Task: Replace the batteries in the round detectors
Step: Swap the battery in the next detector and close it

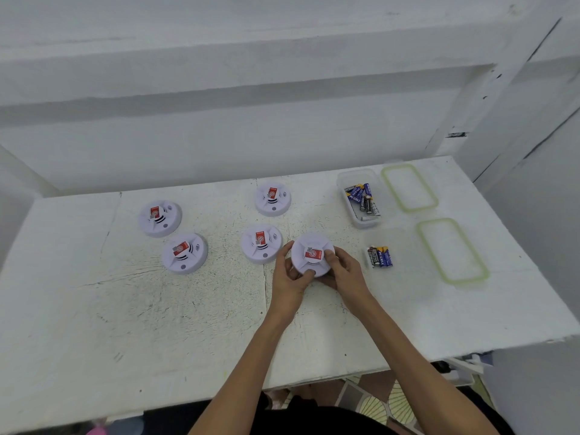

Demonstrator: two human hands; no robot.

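Gripped a round detector [310, 262] with the left hand [290, 279] and the right hand [344, 274], fingers [286, 248] curled round its rim, near the middle of the white surface [188, 309]. Had four other detectors [261, 244] lying to its left and loose batteries [379, 256] just to its right.

Bare at left hand [290, 284] and right hand [346, 274], unsleeved back from the grip along left forearm [248, 353] and right forearm [405, 343]. Clad in black garment [314, 419] well behind the grip, at the torso.

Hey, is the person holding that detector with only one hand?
No, the left hand and the right hand both grip the detector by its rim.
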